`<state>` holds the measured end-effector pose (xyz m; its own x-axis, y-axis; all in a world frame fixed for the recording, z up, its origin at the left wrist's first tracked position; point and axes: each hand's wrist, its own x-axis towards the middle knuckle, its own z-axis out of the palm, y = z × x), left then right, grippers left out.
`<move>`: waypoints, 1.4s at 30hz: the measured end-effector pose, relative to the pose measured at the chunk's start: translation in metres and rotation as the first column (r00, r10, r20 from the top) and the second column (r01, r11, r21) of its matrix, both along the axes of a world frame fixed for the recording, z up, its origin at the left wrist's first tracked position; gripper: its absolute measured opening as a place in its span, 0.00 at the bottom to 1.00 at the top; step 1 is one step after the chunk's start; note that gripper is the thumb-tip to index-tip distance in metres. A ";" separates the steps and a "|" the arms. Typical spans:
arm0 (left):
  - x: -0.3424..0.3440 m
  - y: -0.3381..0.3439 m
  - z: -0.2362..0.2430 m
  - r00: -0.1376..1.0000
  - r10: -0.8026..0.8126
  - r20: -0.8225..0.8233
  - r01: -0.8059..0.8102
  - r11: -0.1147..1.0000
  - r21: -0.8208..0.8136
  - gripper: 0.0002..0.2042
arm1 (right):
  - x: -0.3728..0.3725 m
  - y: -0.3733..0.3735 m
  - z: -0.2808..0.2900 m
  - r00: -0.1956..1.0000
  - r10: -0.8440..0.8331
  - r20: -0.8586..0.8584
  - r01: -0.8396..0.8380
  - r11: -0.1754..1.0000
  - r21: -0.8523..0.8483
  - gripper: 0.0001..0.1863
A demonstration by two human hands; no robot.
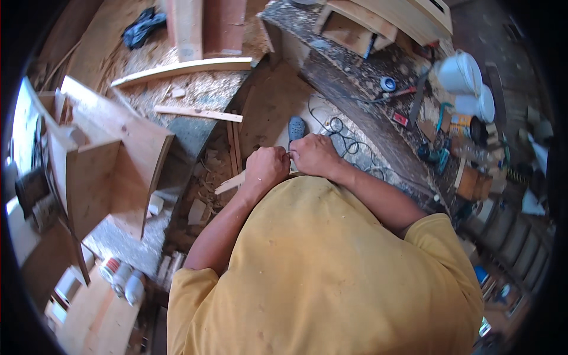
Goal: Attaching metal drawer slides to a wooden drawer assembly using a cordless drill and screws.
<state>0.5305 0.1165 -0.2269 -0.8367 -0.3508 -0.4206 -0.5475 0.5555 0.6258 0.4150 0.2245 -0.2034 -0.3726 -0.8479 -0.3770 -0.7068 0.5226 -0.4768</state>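
Workshop: I look down on a woodworking space, wood shavings (154,92) scattered over the left work surface (195,131).
Left side: a wooden panel assembly (94,183) stands up from the surface.
Labelled containers: three containers (122,279) sit together on a near-left board (97,319); the leftmost carries red and white, its print too small for me to read.
Wood strips: a curved strip (183,70) lies far left, a shorter strip (198,113) nearer.
Left hand (268,170): closed, fingers pinched toward the right hand, a pale wood sliver (229,184) just beside its wrist.
Small piece (290,155): held between both hands, beyond the yellow shirt (331,260); mostly hidden, so I cannot tell its kind.
Shoe (297,126): blue-grey, beyond the hands.
Right hand (315,155): closed, knuckles up, its fingers at the same piece.
Cable (338,125): dark, looped right of the shoe.
Right bench (358,111): holds a blue-and-white roll (387,84), a red packet (400,119) whose lettering I cannot read, and a teal drill (438,157).
Far right: white bucket (458,74), with a yellow-labelled can (463,126) nearer.
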 end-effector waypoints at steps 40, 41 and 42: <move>-0.381 0.164 0.023 0.826 -0.375 -0.421 0.560 0.451 0.695 0.09 | -0.230 0.195 0.019 0.068 -0.328 0.942 0.812 -0.531 -0.244 0.03; -0.382 0.158 0.020 0.793 -0.425 -0.436 0.605 0.466 0.646 0.08 | -0.231 0.186 0.023 0.077 -0.331 0.941 0.808 -0.532 -0.254 0.03; -0.383 0.152 0.024 0.789 -0.424 -0.444 0.611 0.465 0.641 0.08 | -0.231 0.178 0.027 0.084 -0.323 0.943 0.812 -0.526 -0.252 0.03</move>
<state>0.1473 0.2680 -0.2030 -0.8469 0.5189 -0.1164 -0.1340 0.0037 0.9910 0.1837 0.4026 -0.1761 -0.9375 0.2698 -0.2196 0.0901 -0.4215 -0.9023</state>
